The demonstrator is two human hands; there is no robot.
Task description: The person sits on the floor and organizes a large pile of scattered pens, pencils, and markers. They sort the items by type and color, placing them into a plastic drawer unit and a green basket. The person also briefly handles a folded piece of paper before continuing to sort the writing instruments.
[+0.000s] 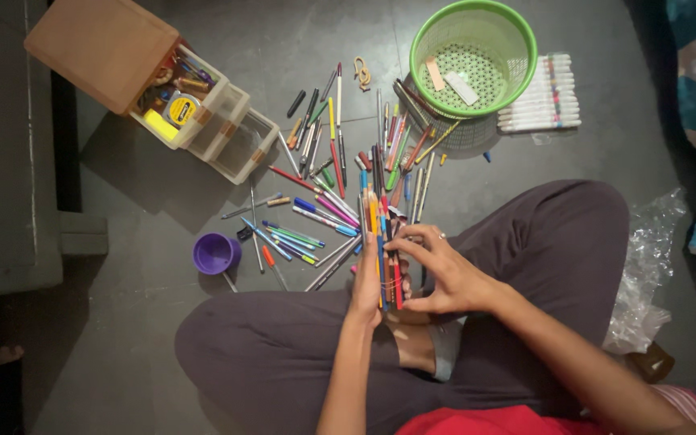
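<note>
**Both hands closed on one bundle of pencils and pens**

The left hand [366, 280] stands edge-up with the palm against the left flank of a bundle of pencils and pens [383, 250]. The right hand [437, 270] closes on the same bundle from the opposite side, thumb low and fingertips curled over its upper part. Both grips are narrow and full; the bundle is pinched between them, held above the crossed legs [541, 242].

The bundle's tips point away from the person. Just beyond the grip, a loose scatter of pens [324, 173] lies on the grey floor [122, 322]. Left of the grip sits a small purple cup [216, 253]. Farther out on that side, a drawer box [195, 105] stands with its trays pulled open. Well beyond the grip, to the right, stands a green basket [474, 56], with a pack of white markers [543, 93] touching its far side. A crumpled clear plastic bag [646, 274] lies right of the right hand, past the knee.
</note>
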